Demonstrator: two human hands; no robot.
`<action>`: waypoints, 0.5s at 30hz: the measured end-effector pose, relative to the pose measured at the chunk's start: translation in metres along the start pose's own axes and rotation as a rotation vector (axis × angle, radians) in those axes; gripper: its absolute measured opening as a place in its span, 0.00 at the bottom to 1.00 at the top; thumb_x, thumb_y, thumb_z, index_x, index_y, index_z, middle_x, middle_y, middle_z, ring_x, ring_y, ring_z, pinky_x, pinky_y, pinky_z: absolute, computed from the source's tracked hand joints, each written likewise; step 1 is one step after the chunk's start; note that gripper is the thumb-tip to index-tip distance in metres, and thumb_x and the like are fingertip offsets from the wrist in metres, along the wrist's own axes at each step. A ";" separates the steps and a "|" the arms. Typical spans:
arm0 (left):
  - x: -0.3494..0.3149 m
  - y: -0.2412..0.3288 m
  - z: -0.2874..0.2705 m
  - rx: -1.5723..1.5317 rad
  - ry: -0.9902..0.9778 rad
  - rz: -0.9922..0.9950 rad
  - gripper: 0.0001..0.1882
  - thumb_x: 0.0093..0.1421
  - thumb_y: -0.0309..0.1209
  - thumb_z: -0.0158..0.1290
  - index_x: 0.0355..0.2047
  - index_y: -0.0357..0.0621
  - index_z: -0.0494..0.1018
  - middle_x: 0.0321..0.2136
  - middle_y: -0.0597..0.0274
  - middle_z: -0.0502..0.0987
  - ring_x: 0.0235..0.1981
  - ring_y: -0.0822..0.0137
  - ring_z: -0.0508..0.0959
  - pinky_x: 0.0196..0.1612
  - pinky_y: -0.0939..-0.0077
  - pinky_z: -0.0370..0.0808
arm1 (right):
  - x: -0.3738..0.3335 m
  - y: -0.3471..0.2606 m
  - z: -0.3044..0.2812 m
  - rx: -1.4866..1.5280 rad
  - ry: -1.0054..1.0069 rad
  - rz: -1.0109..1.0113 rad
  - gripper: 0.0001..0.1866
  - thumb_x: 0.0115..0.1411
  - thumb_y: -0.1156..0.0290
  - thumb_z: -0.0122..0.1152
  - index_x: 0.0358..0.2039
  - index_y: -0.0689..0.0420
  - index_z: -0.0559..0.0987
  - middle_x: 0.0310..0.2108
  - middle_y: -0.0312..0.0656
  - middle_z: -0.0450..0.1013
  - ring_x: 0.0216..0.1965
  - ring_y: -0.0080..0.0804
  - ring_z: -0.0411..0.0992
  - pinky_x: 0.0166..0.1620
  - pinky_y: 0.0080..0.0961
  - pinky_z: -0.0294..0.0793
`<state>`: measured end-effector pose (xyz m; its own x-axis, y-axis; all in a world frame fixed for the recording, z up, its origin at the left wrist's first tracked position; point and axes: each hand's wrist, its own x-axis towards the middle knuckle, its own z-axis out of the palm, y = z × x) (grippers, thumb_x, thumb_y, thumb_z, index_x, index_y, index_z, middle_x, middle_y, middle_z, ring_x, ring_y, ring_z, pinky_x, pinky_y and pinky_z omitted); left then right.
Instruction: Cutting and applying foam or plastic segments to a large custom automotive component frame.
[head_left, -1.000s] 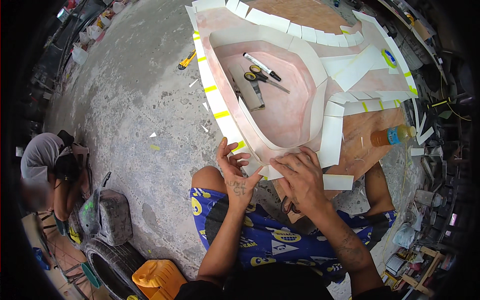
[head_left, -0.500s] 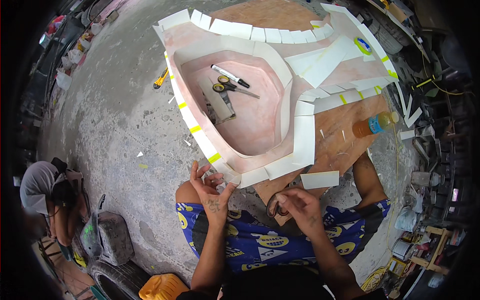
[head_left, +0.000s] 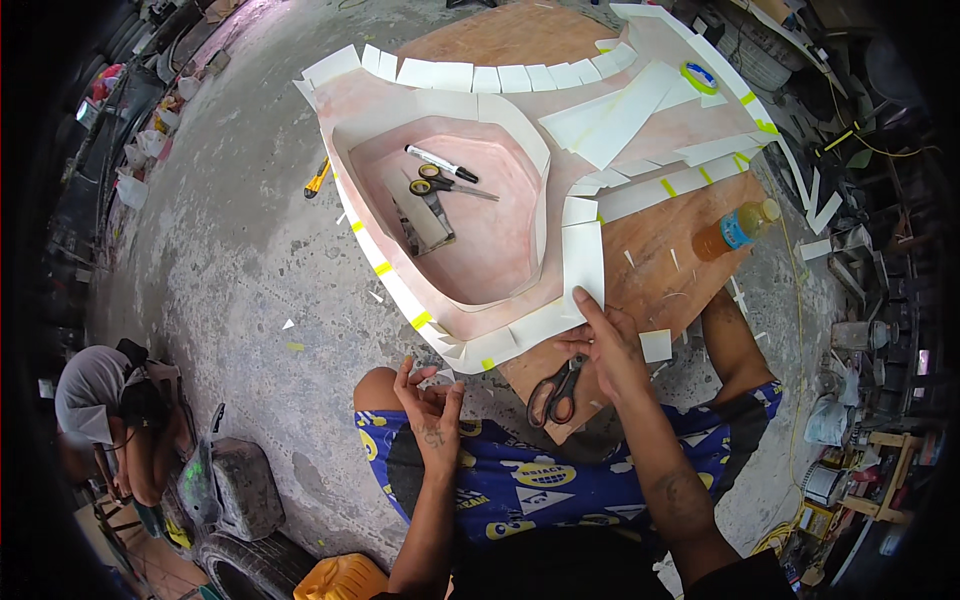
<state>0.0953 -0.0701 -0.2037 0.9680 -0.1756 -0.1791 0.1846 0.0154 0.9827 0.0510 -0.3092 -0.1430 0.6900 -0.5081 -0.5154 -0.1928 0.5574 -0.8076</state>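
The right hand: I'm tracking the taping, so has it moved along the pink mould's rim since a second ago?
Yes. The right hand has shifted rightward along the pink mould, from its near tip to the white strip on the right side.

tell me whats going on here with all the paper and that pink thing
A person sits on the concrete floor at a pink moulded shell edged with white paper strips. The right hand presses a strip at the shell's near edge; the left hand hovers open, holding nothing. Black scissors lie by the right hand. A marker and more scissors sit inside the shell.
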 end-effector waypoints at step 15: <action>-0.005 -0.001 -0.003 0.084 0.046 0.048 0.37 0.61 0.16 0.56 0.66 0.41 0.52 0.49 0.56 0.70 0.35 0.74 0.75 0.36 0.83 0.74 | 0.010 0.002 0.011 -0.098 0.096 -0.086 0.20 0.63 0.60 0.64 0.42 0.67 0.81 0.36 0.44 0.80 0.33 0.28 0.80 0.34 0.23 0.84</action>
<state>0.0910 -0.0659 -0.2037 0.9826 -0.1308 -0.1319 0.1250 -0.0599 0.9904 0.0649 -0.3061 -0.1467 0.6376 -0.6143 -0.4650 -0.2063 0.4453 -0.8713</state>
